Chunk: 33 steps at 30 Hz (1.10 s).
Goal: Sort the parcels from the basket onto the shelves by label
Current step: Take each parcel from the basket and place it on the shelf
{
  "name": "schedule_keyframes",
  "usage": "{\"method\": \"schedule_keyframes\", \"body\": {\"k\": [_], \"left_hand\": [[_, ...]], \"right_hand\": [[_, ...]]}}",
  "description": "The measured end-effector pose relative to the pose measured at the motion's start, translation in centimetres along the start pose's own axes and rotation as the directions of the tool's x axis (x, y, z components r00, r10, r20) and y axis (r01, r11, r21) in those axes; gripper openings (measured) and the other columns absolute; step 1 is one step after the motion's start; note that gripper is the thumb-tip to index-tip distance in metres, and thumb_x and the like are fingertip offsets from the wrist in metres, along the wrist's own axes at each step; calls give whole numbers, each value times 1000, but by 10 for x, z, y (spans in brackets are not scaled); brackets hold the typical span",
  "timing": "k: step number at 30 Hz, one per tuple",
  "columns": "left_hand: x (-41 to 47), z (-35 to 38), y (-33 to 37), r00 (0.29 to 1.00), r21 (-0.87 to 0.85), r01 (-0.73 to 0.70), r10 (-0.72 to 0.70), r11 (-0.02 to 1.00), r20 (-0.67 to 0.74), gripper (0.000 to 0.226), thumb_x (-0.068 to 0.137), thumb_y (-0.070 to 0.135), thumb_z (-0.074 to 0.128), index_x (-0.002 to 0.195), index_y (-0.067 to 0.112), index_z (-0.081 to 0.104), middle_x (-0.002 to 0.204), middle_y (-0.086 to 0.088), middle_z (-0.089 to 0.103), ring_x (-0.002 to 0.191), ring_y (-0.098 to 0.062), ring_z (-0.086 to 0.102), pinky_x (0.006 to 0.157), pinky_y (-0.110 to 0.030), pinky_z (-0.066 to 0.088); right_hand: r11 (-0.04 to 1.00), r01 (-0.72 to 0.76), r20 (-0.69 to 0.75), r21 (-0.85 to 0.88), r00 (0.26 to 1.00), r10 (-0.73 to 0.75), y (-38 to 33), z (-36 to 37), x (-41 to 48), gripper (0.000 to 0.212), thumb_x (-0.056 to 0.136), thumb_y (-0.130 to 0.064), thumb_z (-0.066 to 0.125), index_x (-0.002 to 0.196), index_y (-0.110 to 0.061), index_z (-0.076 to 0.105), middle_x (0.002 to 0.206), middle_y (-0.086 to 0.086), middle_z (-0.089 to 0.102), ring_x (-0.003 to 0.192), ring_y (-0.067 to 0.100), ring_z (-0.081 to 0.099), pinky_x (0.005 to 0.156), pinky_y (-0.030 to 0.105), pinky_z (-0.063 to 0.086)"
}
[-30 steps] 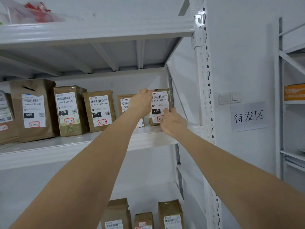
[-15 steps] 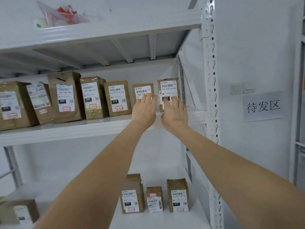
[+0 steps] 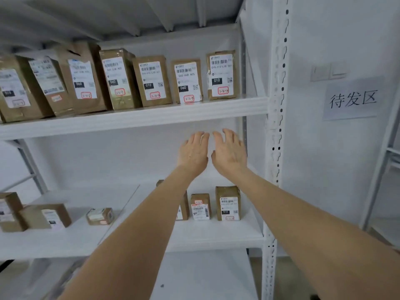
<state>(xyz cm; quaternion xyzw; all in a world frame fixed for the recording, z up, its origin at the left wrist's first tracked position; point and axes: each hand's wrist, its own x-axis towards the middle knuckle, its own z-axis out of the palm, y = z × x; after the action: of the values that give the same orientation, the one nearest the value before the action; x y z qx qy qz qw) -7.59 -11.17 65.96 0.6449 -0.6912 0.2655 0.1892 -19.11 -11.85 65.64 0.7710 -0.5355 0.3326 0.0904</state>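
Note:
A brown parcel (image 3: 221, 75) with a white label marked 010 stands upright at the right end of the upper shelf (image 3: 134, 120), beside a 060 parcel (image 3: 187, 81). Several more labelled brown parcels line that shelf to the left. My left hand (image 3: 193, 152) and my right hand (image 3: 229, 150) hang side by side below the shelf's front edge, backs toward me, fingers relaxed and holding nothing. Both are clear of the parcels. No basket is in view.
The lower shelf (image 3: 216, 234) carries three small upright parcels behind my forearms, among them a 010 parcel (image 3: 228, 203), and more boxes (image 3: 44, 216) at the left. A white perforated post (image 3: 277, 126) bounds the rack on the right. A paper sign (image 3: 352, 98) hangs on the wall.
Both hands have let go of the 010 parcel at the shelf's right end and dropped below the shelf edge. The view has tilted down, showing more of the lower shelf.

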Motion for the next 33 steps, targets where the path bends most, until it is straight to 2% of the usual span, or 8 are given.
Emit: {"method": "schedule_keyframes", "body": {"k": [6, 12, 16, 23, 26, 29, 31, 33], "left_hand": [[-50, 65, 8, 987, -6, -41, 42, 999, 156, 62, 87, 14, 54, 143, 12, 28, 146, -5, 30, 136, -22, 31, 104, -30, 34], [-106, 126, 6, 936, -30, -56, 63, 998, 347, 57, 88, 8, 47, 142, 12, 29, 144, -5, 31, 134, -22, 32, 102, -30, 34], [-143, 167, 5, 869, -39, -104, 110, 994, 482, 59, 89, 10, 47, 144, 10, 26, 146, -7, 29, 135, -24, 30, 101, -32, 36], [-213, 244, -10, 740, -121, -126, 175, 985, 650, 62, 89, 10, 48, 146, 9, 22, 148, -8, 25, 136, -23, 27, 106, -32, 33], [-252, 281, -8, 663, -155, -120, 195, 981, 723, 63, 90, 10, 48, 147, 10, 20, 150, -8, 22, 137, -22, 25, 107, -31, 32], [-297, 323, -1, 590, -176, -38, 164, 984, 791, 63, 91, 13, 53, 146, 11, 22, 149, -7, 23, 136, -22, 27, 103, -32, 36], [-329, 354, 6, 523, -176, 31, 134, 984, 842, 61, 92, 15, 53, 145, 12, 24, 146, -7, 25, 133, -24, 31, 99, -33, 40], [-366, 387, 13, 454, -172, 82, 117, 982, 883, 57, 93, 14, 49, 144, 10, 26, 144, -9, 27, 129, -26, 35, 95, -34, 45]], "right_hand": [[1000, -17, 191, -16, 981, 20, 17, 59, -46, 57, 93, -22, 53, 145, -20, 30, 152, 7, 25, 139, 25, 26, 111, 37, 26], [996, -74, 326, -52, 941, 87, 30, 128, -97, 45, 91, -17, 51, 135, -18, 39, 136, 7, 39, 125, 26, 40, 100, 36, 35], [988, -135, 424, -82, 892, 157, 34, 171, -132, 47, 91, -20, 54, 136, -18, 38, 136, 8, 39, 124, 27, 40, 101, 36, 36], [975, -184, 614, -125, 757, 221, 31, 250, -206, 55, 92, -19, 50, 143, -19, 29, 144, 8, 31, 129, 27, 34, 104, 36, 34], [964, -224, 705, -146, 660, 260, 35, 288, -252, 56, 93, -19, 50, 144, -20, 26, 147, 8, 26, 132, 26, 31, 104, 36, 32], [933, -330, 793, -148, 524, 311, 45, 329, -297, 58, 95, -19, 51, 146, -21, 24, 150, 6, 21, 132, 26, 31, 99, 36, 38], [869, -465, 838, -170, 396, 376, 54, 360, -328, 58, 96, -20, 51, 147, -20, 23, 151, 7, 17, 126, 27, 40, 86, 37, 46], [788, -582, 862, -200, 277, 424, 63, 393, -362, 56, 98, -19, 47, 148, -18, 21, 153, 9, 13, 109, 30, 55, 71, 36, 47]]}}
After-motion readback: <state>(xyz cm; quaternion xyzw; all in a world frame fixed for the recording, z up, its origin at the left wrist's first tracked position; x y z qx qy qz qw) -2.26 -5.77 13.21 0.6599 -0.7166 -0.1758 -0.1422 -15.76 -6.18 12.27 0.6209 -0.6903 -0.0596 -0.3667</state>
